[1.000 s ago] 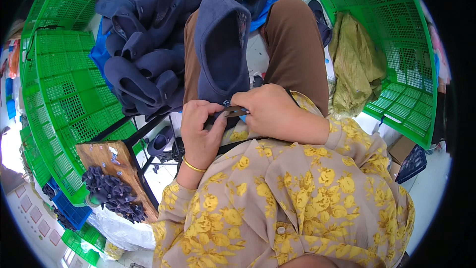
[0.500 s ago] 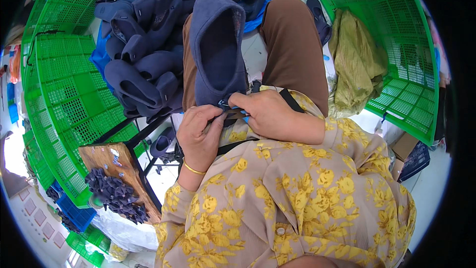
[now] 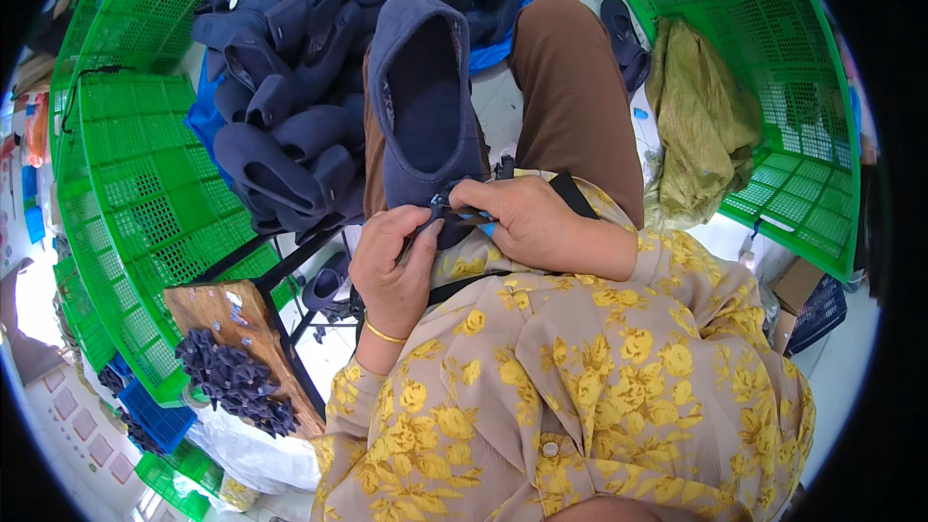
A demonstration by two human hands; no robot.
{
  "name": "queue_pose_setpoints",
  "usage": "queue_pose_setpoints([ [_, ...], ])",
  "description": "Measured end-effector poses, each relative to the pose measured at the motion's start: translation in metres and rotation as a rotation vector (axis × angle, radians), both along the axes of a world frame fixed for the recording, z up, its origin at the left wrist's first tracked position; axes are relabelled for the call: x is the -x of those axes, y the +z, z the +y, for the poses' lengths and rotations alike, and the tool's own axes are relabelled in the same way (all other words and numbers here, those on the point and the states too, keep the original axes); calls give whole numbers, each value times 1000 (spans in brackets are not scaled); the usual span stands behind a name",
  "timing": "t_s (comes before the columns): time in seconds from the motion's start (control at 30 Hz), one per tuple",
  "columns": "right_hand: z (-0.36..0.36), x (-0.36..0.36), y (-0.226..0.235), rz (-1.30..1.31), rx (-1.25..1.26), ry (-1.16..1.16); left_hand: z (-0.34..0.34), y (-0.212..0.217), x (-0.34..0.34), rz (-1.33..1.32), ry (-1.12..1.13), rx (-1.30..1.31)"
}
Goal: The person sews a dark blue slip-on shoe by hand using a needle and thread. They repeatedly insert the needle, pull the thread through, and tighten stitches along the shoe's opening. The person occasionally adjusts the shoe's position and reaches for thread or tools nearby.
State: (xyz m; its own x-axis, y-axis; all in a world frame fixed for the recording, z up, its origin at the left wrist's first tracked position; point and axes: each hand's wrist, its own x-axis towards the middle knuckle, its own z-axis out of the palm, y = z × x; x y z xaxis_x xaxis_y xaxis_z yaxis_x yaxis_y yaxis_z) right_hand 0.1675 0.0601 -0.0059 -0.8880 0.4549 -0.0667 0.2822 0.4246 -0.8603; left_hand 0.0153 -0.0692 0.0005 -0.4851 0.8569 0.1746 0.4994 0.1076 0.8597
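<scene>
A navy slip-on shoe (image 3: 426, 106) rests over my left thigh, its opening facing up and its toe towards me. At the toe end sits a tiny pale-blue bit (image 3: 438, 200). My left hand (image 3: 394, 256) is closed in a pinch there, thumb against fingers; what lies between them is too small to make out. From the other side my right hand (image 3: 532, 220) comes in closed, thumb and forefinger together at the toe. A small dark bladed tool (image 3: 471, 219) with a blue part shows under its fingers.
A heap of navy shoes (image 3: 290, 116) lies on a blue sheet ahead-left. Dark bows (image 3: 235, 379) sit on a wooden board (image 3: 208, 304) at my left. Green crates (image 3: 145, 164) stand left, another green crate (image 3: 773, 135) right, beside an olive sack (image 3: 698, 126).
The view has shifted slightly, so everything sits a little further right. Both hands stay at the shoe's toe, with only slight finger movement.
</scene>
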Motion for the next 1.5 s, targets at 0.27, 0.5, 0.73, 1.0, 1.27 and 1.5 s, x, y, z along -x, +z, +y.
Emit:
queue_pose_setpoints([
  [0.27,-4,6,-10,114,18,-75,7,1,1,33,-23,-37],
  [0.5,-4,11,-5,33,91,-60,6,-2,1,57,-49,-33],
  [0.73,-3,10,-3,105,96,-67,5,4,-4,2,40,52],
  [1.0,-3,13,-3,39,169,-32,4,-4,-4,79,-57,-37],
  [1.27,3,16,-5,178,244,36,3,-7,-4,104,-89,-13],
  [1.5,13,19,21,-82,271,85,0,-7,-4,56,-82,-51],
])
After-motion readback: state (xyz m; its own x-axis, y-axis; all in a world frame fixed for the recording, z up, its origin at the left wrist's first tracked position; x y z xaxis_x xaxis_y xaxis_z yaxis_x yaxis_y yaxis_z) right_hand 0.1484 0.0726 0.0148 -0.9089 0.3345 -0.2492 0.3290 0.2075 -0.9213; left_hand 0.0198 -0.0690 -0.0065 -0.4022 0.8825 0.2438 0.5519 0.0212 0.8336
